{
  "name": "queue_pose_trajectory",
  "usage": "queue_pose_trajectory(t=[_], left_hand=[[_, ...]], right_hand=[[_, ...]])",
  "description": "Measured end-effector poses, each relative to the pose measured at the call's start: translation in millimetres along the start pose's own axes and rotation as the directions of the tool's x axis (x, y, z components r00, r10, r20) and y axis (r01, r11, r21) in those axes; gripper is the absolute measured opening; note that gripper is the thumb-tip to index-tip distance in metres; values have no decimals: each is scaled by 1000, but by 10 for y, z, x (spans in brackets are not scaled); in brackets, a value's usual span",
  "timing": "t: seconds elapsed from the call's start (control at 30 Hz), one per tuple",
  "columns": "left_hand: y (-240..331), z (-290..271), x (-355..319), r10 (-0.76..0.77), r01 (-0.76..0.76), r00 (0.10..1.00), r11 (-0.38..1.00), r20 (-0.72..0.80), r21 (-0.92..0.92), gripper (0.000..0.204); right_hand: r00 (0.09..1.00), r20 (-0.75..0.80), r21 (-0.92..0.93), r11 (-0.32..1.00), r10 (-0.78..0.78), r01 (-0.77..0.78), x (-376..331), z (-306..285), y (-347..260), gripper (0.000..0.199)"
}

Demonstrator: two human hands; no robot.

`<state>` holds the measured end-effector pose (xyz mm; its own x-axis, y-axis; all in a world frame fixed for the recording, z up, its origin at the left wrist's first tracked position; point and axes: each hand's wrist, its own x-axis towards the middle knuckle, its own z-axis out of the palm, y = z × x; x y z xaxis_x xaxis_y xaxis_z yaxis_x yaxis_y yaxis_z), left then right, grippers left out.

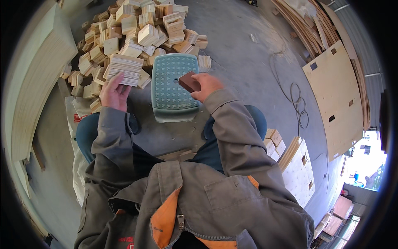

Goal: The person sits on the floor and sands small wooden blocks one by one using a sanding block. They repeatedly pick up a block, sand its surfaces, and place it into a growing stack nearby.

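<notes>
My left hand (114, 93) is closed on the near edge of a stack of thin plywood pieces (125, 66), thumb on top and their layered edges facing up. This stack is in front of the big pile of wooden blocks. To the right, my right hand (208, 86) grips a reddish-brown rectangular block (189, 82) between thumb and fingers, over the right side of a blue-green plastic stool (174, 101). The stool has a textured top with a small hole in it and stands between my knees and the pile. The fingertips under the plywood stack are partly hidden.
A heap of plywood blocks (149, 35) covers the floor ahead. Large pale boards (41, 83) stand at left, by a white sack (78, 166). At right are a looped cable (298, 99), a plywood sheet with cutouts (336, 95) and another leaning board (299, 170).
</notes>
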<state>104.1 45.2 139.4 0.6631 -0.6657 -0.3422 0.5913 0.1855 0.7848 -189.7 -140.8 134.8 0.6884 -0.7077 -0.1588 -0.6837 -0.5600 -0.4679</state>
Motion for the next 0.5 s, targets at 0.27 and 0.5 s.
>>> queue_pose_trajectory(t=[0.27,0.5], left_hand=[[562,-285,-51,44,-38,993,998,109,-57,32],[758,-391,134,101,-101,993,995,56,-9,31]], right_hand=[[992,117,-65,996,-50,58,19,320,-171,75],[982,157,-155,980,-102,127,83,672,-184,79]])
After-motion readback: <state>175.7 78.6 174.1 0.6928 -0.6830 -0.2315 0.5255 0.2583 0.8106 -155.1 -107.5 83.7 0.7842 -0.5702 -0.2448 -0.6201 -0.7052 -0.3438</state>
